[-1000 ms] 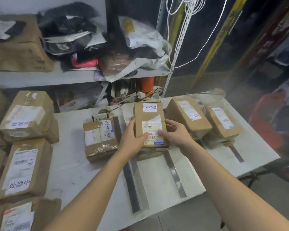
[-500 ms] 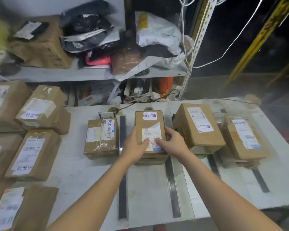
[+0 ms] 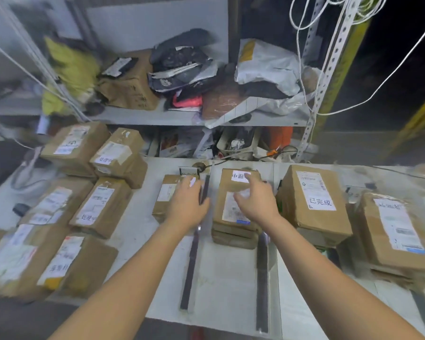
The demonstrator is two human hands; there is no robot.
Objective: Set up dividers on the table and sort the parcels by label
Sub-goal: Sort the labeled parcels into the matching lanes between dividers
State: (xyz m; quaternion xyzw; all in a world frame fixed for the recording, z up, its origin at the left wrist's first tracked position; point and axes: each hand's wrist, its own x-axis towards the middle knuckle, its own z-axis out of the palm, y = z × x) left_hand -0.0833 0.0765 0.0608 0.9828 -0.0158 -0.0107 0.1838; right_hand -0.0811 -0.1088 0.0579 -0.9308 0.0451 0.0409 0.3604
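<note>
Left hand (image 3: 187, 208): hovering open-fingered and empty over the small brown cardboard parcel (image 3: 163, 200) and the left dark flat divider strip (image 3: 191, 266).
Right hand (image 3: 255, 204): spreading loose, blurred, gripping nothing, above the taped brown parcel stack (image 3: 231, 231).
Stack: sitting between that strip and the right dark divider strip (image 3: 261, 278).
Room: bare white table (image 3: 226, 290) lying open between the strips towards the near edge.
Right: tall brown labelled box (image 3: 312, 204) crowding the stack's edge.

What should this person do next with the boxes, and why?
Probably reach the left hand toward the nearest parcel of those lying on the left. It and the right hand are both open and hold nothing. The middle parcel lies on its stack between the two divider strips. The parcels on the left sit outside the strips, seemingly unsorted.
</note>
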